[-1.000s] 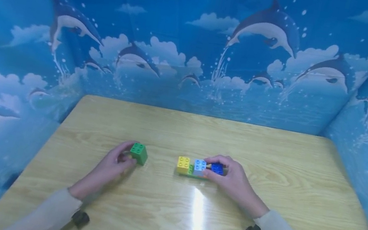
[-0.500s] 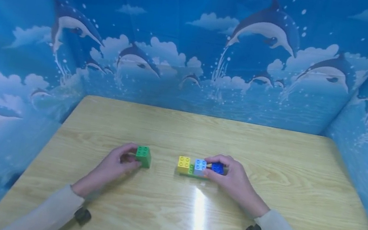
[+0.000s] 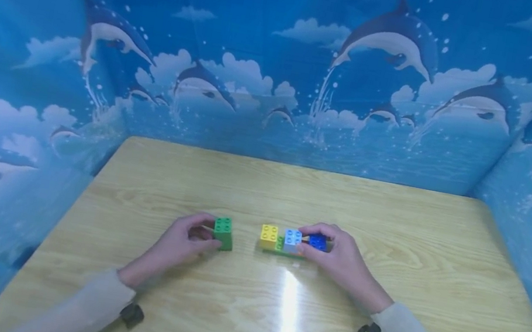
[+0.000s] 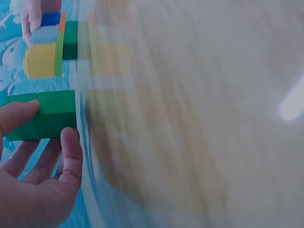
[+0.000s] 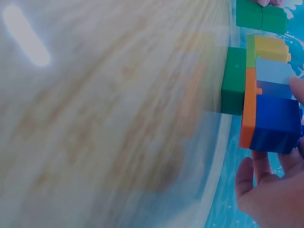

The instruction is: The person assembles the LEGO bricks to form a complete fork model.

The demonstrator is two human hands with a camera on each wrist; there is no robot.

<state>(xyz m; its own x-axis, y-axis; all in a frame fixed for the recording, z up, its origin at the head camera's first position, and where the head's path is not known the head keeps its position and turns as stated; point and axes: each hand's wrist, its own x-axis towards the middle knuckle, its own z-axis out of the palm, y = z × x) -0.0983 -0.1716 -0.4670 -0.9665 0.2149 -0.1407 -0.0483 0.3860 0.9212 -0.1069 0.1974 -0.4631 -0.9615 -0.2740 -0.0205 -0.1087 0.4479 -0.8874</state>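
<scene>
My left hand [image 3: 180, 243] grips a stack of two green building bricks [image 3: 224, 234] between thumb and fingers. The seam between them shows in the left wrist view. To its right is a brick build on the table. It has a dark green brick [image 5: 232, 80] at the bottom, with a light green plate [image 5: 251, 51] and an orange plate [image 5: 249, 111] above. On top sit a yellow brick [image 3: 268, 237], a light blue brick [image 3: 292, 242] and a dark blue brick [image 3: 318, 242]. My right hand [image 3: 344, 266] pinches the light blue brick, arching over the dark blue one.
A wood-grain table [image 3: 179, 174] lies under both hands, with a bright light reflection in front of the build. Blue dolphin-print curtains [image 3: 259, 82] enclose its back and sides. Dark wrist cameras hang at both sleeves.
My left hand has moved right with the two green bricks, bringing them closer to the build. The right hand keeps its hold on the light blue brick, and the build stays in place.
</scene>
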